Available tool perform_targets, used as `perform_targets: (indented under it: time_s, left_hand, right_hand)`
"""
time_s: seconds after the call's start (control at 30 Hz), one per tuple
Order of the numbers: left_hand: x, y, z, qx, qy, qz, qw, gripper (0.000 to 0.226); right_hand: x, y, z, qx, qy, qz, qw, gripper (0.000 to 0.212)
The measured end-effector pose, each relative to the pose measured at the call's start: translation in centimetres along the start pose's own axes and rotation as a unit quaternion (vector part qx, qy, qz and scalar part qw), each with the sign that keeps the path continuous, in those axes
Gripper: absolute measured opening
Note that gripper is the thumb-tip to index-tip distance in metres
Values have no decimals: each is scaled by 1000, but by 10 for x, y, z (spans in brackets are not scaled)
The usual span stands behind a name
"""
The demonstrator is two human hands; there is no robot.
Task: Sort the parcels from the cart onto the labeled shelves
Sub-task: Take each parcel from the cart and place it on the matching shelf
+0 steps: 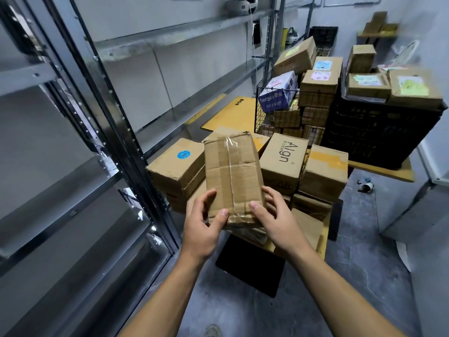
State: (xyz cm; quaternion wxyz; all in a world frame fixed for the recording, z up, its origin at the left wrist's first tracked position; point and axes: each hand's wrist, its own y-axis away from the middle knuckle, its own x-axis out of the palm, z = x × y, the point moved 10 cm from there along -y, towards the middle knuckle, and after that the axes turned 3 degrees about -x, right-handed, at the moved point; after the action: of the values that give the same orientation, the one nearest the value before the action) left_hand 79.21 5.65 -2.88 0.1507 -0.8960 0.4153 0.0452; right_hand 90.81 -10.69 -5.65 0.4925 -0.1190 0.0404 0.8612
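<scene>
I hold a taped brown cardboard parcel (232, 173) upright in front of me, above the cart. My left hand (202, 221) grips its lower left edge and my right hand (273, 216) grips its lower right edge. Below and behind it, the yellow cart (320, 249) carries several cardboard boxes, among them one with a blue round sticker (178, 164) and one printed "Align" (283, 159). Grey metal shelves (170, 40) run along the left wall, their boards bare.
A wire basket (274, 110) full of parcels stands behind the cart. Black crates (379, 132) with more boxes on top sit at the right on a yellow platform. A black flat panel (250, 266) lies on the concrete floor by my arms. Shelf uprights (116, 132) stand close at left.
</scene>
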Motion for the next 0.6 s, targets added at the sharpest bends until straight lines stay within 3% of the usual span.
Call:
perform_targets:
  time_s: [0.1,0.2,0.33,0.47,0.6]
  left_hand:
    - [0,-5,-6,11,37,7,999,44]
    - [-5,-12,3,-35,113,-10,993,34]
    - [-4,-15,5,-10,-52,19,998,29]
    - [-3,-10,29,-72,-82,44,993,67]
    - [0,-3,35,-91,0,50,995,70]
  right_hand:
    - [-6,0,3,7,-38,-16,999,73]
    - [-17,0,6,10,-133,-41,990,46]
    - [-17,4,-5,46,-202,-53,977,30]
    - [-17,9,-19,73,-281,-52,956,29]
    - [-14,17,-22,75,-293,-35,952,31]
